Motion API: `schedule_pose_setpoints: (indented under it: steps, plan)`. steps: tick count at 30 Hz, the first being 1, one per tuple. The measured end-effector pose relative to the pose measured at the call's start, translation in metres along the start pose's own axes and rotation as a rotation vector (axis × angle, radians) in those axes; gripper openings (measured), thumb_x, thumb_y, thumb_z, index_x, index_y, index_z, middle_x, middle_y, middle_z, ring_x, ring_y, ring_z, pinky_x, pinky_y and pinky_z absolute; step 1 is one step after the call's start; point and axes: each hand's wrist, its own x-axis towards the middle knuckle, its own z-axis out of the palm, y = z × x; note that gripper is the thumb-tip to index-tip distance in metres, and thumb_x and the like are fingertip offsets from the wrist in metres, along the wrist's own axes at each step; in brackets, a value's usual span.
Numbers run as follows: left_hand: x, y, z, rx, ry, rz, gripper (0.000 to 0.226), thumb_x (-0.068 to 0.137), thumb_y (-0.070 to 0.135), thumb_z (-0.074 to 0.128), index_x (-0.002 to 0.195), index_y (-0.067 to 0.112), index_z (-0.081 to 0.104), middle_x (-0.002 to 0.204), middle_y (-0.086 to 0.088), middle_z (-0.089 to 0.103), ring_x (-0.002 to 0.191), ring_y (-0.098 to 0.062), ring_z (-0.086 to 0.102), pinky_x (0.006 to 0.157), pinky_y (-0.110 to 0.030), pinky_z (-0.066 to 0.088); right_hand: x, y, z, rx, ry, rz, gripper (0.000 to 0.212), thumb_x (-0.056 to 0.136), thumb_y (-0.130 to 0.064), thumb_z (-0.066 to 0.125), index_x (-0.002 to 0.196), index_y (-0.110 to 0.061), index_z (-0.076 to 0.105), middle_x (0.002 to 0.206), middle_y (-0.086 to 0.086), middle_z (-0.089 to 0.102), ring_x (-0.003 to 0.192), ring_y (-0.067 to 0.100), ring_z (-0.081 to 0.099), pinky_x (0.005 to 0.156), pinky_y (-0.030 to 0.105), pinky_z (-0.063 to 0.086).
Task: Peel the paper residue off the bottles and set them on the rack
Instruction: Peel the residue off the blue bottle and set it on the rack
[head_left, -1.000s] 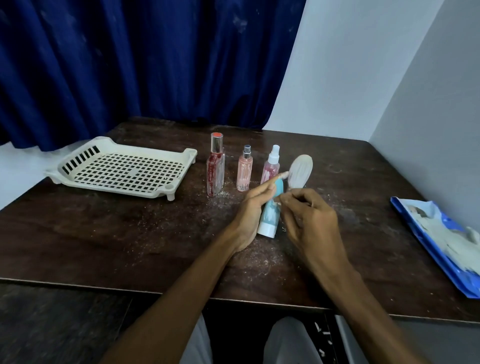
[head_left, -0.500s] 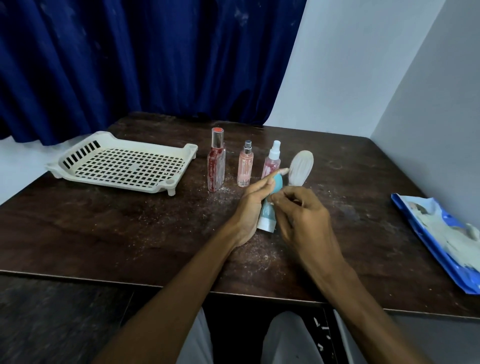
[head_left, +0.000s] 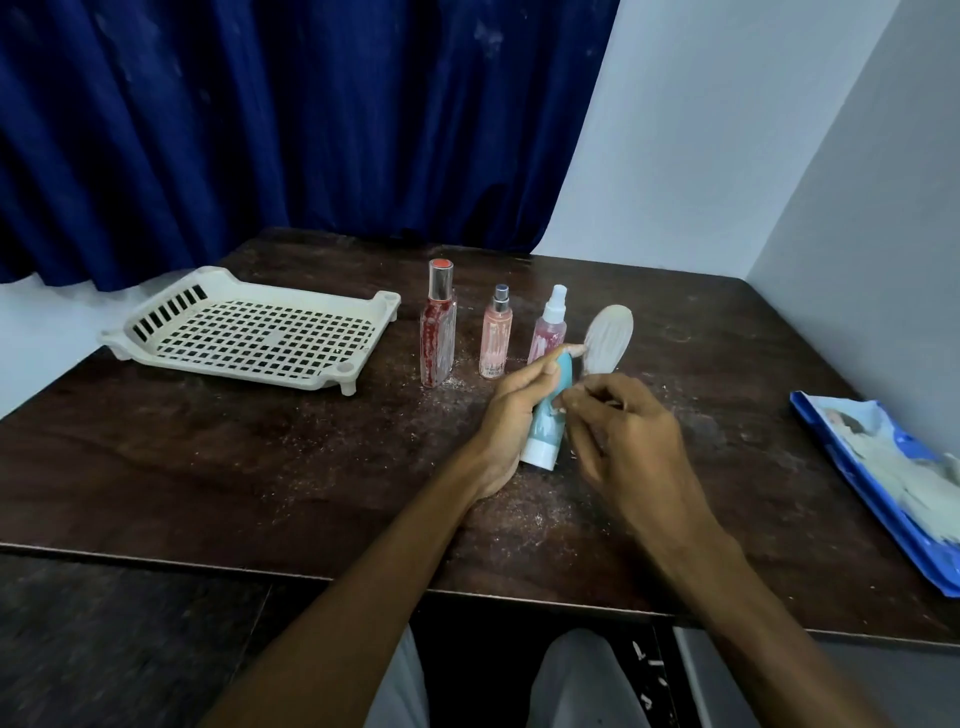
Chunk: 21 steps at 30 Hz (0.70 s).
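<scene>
Our right hand (head_left: 623, 447), which half a second ago lay across the middle of the small teal plastic bottle (head_left: 544, 428), now sits a touch further right. We see more of the bottle's teal side and the whole of its white cap (head_left: 539, 457) again, much as a second ago. The hand's curled fingertips (head_left: 569, 402) now pick at the bottle's right edge about midway down, lower than a second ago. In our left hand (head_left: 511, 415) the bottle seems to lean slightly more.
</scene>
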Motion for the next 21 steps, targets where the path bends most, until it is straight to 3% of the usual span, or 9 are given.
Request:
schedule_pose_setpoints:
  steps: [2,7,10,15,17,21]
  plan:
    - [0.000,0.000,0.000,-0.005,0.002,-0.007,0.039,0.106,0.019,0.037,0.141,0.011,0.052,0.135,-0.020,0.059,0.123,-0.034,0.058,0.103,-0.042,0.047,0.003,-0.001,0.001,0.002,0.015,0.014,0.017,0.088,-0.008,0.068,0.102,-0.002,0.074,0.102,0.010,0.066,0.087,0.020,0.064,0.075,0.029,0.057]
    - [-0.001,0.001,-0.001,0.000,-0.010,0.015,0.038,0.106,0.018,0.037,0.139,0.010,0.053,0.115,-0.014,0.067,0.097,-0.016,0.067,0.082,-0.024,0.055,-0.004,-0.007,0.007,0.065,-0.015,0.054,0.016,0.091,-0.014,0.064,0.101,-0.006,0.074,0.100,0.006,0.064,0.086,0.013,0.060,0.074,0.025,0.054]
    - [-0.002,0.002,-0.001,-0.030,-0.021,0.008,0.038,0.106,0.018,0.036,0.139,0.009,0.053,0.121,-0.016,0.065,0.102,-0.020,0.064,0.088,-0.029,0.053,-0.003,-0.003,0.005,0.045,0.039,0.001,0.016,0.086,-0.004,0.069,0.100,-0.003,0.076,0.100,0.010,0.068,0.087,0.021,0.066,0.078,0.031,0.057]
    - [-0.003,0.001,-0.002,-0.106,0.027,0.002,0.040,0.106,0.021,0.031,0.134,0.010,0.056,0.113,-0.016,0.065,0.092,-0.024,0.063,0.076,-0.037,0.056,-0.004,-0.001,-0.005,0.328,0.209,0.350,0.013,0.090,-0.012,0.070,0.101,-0.016,0.076,0.095,-0.008,0.073,0.084,0.002,0.068,0.076,0.016,0.053]
    - [-0.002,0.002,-0.004,-0.122,0.060,-0.004,0.041,0.106,0.021,0.028,0.130,0.010,0.059,0.108,-0.017,0.065,0.091,-0.026,0.062,0.084,-0.048,0.055,-0.012,0.002,-0.005,0.404,0.225,0.448,0.011,0.091,-0.016,0.070,0.101,-0.018,0.075,0.094,-0.012,0.073,0.086,0.002,0.069,0.077,0.017,0.055]
    - [-0.002,0.002,-0.005,-0.139,0.066,-0.014,0.043,0.104,0.019,0.024,0.118,0.012,0.063,0.096,-0.012,0.068,0.082,-0.018,0.065,0.073,-0.031,0.056,-0.020,0.002,0.000,0.427,0.216,0.499,0.012,0.091,-0.014,0.070,0.099,-0.022,0.073,0.092,-0.015,0.073,0.083,0.000,0.069,0.078,0.020,0.057]
